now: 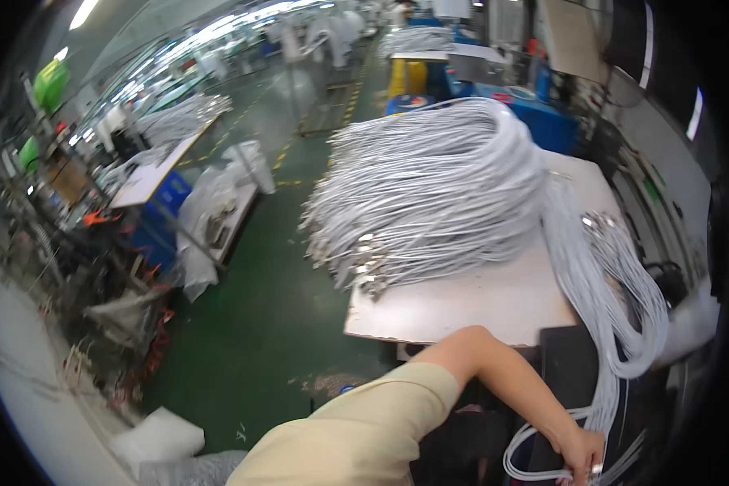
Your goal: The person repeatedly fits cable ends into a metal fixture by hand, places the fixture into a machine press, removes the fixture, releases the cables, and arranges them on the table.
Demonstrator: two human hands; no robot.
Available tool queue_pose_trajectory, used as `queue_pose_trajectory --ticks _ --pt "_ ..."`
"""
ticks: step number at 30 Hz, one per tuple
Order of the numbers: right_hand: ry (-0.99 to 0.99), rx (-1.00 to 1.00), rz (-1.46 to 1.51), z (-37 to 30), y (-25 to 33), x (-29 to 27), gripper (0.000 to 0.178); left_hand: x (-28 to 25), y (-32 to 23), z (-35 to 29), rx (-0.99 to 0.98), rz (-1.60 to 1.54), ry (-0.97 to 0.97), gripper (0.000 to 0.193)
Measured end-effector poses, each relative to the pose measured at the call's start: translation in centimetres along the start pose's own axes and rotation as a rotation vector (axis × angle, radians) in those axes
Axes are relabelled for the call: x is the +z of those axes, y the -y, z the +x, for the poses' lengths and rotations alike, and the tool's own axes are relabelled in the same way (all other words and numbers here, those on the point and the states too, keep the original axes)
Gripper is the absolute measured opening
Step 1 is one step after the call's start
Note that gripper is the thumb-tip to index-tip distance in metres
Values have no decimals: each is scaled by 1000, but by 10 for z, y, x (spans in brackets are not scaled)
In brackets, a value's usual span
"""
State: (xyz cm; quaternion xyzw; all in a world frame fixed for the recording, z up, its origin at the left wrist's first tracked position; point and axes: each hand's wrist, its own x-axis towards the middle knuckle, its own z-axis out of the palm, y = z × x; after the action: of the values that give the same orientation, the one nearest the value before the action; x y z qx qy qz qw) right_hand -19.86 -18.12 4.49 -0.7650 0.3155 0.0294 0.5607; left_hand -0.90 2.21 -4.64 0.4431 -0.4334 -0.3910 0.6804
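pale tabletop [470,304], white cables [604,397] in left hand [578,450]

White table [478,304] bears grey cables [429,186] (a thick heap).

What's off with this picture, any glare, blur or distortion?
In the head view, long white ceiling tubes glare and shiny silver metal cable ends glint; head view again, the distant background looks soft and the fisheye image's corners go black.

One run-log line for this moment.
left hand: on pale cables, grip unclear | right hand: not in view | cable pile: on table
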Motion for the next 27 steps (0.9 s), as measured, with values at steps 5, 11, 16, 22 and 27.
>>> queue_pose_trajectory --ticks 5,11,16,22,27 --pt "-92 -283 130 52 -15 44 35 -6 -14 -20 -113 -257 143 17" --pt "-250 -435 49 25 25 88 20 -8 -29 -26 -240 -152 89 21" --pt "-15 -259 398 13 33 86 29 -6 -49 -23 -311 -102 39 21" --pt "67 -241 393 11 25 80 36 -1 -45 -20 -350 -140 34 21" --pt "84 -219 390 9 23 78 35 -3 -52 -22 -429 -86 48 20"
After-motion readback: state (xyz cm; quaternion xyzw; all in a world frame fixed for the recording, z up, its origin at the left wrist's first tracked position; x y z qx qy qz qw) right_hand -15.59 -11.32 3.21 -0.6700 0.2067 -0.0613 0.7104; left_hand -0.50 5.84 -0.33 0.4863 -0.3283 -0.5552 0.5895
